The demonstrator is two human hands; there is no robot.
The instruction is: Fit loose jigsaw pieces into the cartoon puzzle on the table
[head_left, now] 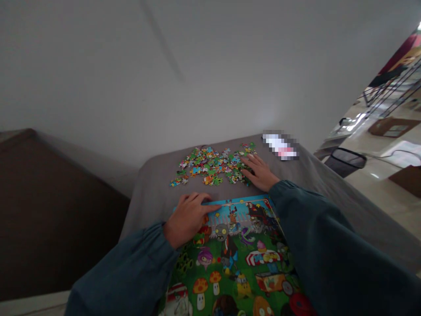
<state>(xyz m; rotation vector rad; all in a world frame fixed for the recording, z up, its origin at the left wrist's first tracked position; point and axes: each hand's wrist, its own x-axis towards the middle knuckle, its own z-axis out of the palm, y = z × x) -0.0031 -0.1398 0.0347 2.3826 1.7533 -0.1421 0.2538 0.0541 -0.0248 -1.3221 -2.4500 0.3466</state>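
Observation:
A colourful cartoon picture board [226, 245] lies flat in front of me, printed with zombies, mushrooms and plants. On its upper left edge rests my left hand [190, 215], fingers stretched out and holding nothing. Beyond the board spreads a loose heap of small jigsaw pieces [210, 164]. My right hand [259, 172] lies at the heap's right side with its fingers apart, touching or just over the pieces there. Whether a piece is under its fingertips is hidden. A couple of pieces [177, 181] sit at the heap's near left edge.
A grey cloth [154, 175] covers the surface under everything. A blurred-out phone-like object [281, 146] lies at the back right. Behind stands a pale wall [213, 79]; a dark brown panel [49, 210] is on the left. Cardboard boxes [393, 127] stand on the floor at right.

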